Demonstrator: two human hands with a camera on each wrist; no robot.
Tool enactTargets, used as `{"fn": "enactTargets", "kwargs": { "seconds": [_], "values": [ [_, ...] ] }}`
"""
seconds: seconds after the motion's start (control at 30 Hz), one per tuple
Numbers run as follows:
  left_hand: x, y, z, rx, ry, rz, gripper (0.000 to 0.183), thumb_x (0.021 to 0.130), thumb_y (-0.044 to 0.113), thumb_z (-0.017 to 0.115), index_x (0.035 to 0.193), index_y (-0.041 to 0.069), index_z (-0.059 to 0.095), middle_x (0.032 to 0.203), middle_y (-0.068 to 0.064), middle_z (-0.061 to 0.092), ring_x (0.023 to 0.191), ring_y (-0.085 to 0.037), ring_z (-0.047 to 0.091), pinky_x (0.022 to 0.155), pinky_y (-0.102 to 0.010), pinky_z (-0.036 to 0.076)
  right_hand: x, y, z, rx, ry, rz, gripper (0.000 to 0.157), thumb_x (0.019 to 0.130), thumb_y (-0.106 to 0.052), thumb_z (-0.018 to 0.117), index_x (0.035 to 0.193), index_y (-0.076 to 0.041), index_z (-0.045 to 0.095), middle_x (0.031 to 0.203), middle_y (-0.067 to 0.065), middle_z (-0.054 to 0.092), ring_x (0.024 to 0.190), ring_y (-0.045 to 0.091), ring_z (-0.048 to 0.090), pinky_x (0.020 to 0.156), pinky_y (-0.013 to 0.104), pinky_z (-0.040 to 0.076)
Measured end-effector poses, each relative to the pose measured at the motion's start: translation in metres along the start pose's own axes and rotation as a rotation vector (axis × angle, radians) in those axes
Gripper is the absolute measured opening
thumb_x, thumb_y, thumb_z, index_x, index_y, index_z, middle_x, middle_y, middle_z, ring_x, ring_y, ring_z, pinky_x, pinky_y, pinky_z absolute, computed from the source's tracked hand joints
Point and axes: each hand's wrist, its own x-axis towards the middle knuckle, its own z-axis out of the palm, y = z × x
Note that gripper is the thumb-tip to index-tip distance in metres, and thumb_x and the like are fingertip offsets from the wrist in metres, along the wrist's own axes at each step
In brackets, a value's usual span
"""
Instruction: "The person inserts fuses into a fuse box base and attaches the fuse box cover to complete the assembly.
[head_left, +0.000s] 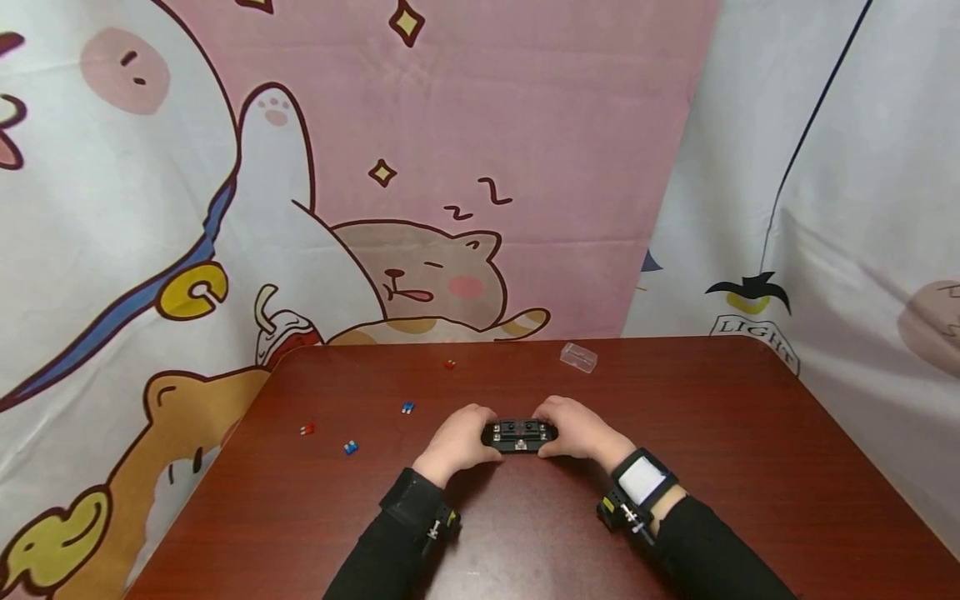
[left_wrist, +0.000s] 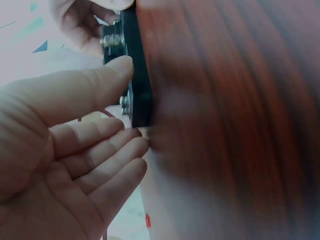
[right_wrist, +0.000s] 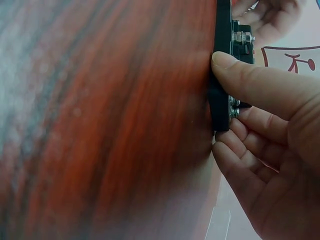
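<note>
A black terminal block [head_left: 520,436] with metal screws and studs lies on the wooden table between the two hands. My left hand [head_left: 459,440] pinches its left end. The thumb [left_wrist: 112,75] presses on the near side, with the other fingers past the end. At the right end my right hand [head_left: 579,429] grips the block in the same way, its thumb [right_wrist: 240,75] against the near edge. In both wrist views the block's base sits against or just over the tabletop; the exact contact is hidden.
Small blue crimp connectors [head_left: 351,447] and another blue pair [head_left: 408,407] lie to the left. Red connectors [head_left: 307,429] sit farther left, and more red ones [head_left: 450,364] near the back edge. A clear plastic cover [head_left: 578,357] rests at the back of the table [head_left: 712,467].
</note>
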Motion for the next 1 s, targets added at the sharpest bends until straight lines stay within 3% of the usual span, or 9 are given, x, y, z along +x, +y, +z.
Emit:
{"fn": "enactTargets", "kwargs": {
  "seconds": [0.1, 0.27, 0.57, 0.83, 1.0],
  "values": [
    [-0.010, -0.008, -0.004, -0.023, 0.010, 0.021, 0.050, 0.074, 0.022, 0.088, 0.113, 0.000, 0.068, 0.104, -0.011, 0.066, 0.092, -0.022, 0.060, 0.085, -0.041, 0.050, 0.000, -0.001, 0.000, -0.002, -0.007, 0.001, 0.041, 0.072, -0.022, 0.089, 0.105, -0.010, 0.070, 0.099, -0.001, 0.061, 0.091, 0.017, 0.056, 0.086, 0.041, 0.047],
    [-0.026, -0.019, -0.015, -0.027, 0.024, -0.007, 0.046, 0.079, 0.020, 0.084, 0.116, -0.003, 0.068, 0.109, -0.014, 0.067, 0.100, -0.028, 0.063, 0.087, -0.046, 0.050, 0.001, 0.001, 0.001, -0.027, -0.006, -0.004, 0.041, 0.072, -0.023, 0.089, 0.106, -0.010, 0.070, 0.100, -0.001, 0.060, 0.093, 0.017, 0.056, 0.087, 0.041, 0.047],
    [-0.048, -0.034, -0.029, 0.073, 0.130, -0.047, 0.030, 0.083, 0.014, 0.080, 0.108, -0.001, 0.072, 0.104, -0.014, 0.069, 0.098, -0.031, 0.065, 0.084, -0.047, 0.052, 0.002, 0.002, 0.002, -0.031, -0.014, 0.008, 0.041, 0.072, -0.023, 0.089, 0.106, -0.010, 0.069, 0.100, -0.001, 0.060, 0.093, 0.017, 0.055, 0.087, 0.041, 0.047],
    [-0.059, -0.050, -0.044, 0.152, 0.176, -0.104, 0.027, 0.081, 0.015, 0.082, 0.102, 0.000, 0.074, 0.099, -0.012, 0.071, 0.096, -0.029, 0.067, 0.082, -0.045, 0.052, 0.002, 0.001, 0.002, -0.028, -0.026, 0.018, 0.041, 0.073, -0.023, 0.089, 0.106, -0.009, 0.069, 0.100, -0.001, 0.060, 0.093, 0.017, 0.056, 0.088, 0.041, 0.047],
    [-0.068, -0.064, -0.054, 0.176, 0.183, -0.179, 0.028, 0.081, 0.017, 0.082, 0.102, 0.001, 0.074, 0.099, -0.012, 0.071, 0.094, -0.030, 0.067, 0.082, -0.046, 0.052, 0.002, 0.002, 0.001, -0.036, -0.025, 0.006, 0.041, 0.073, -0.024, 0.089, 0.106, -0.010, 0.069, 0.100, -0.001, 0.060, 0.093, 0.018, 0.056, 0.088, 0.041, 0.047]
  ]
}}
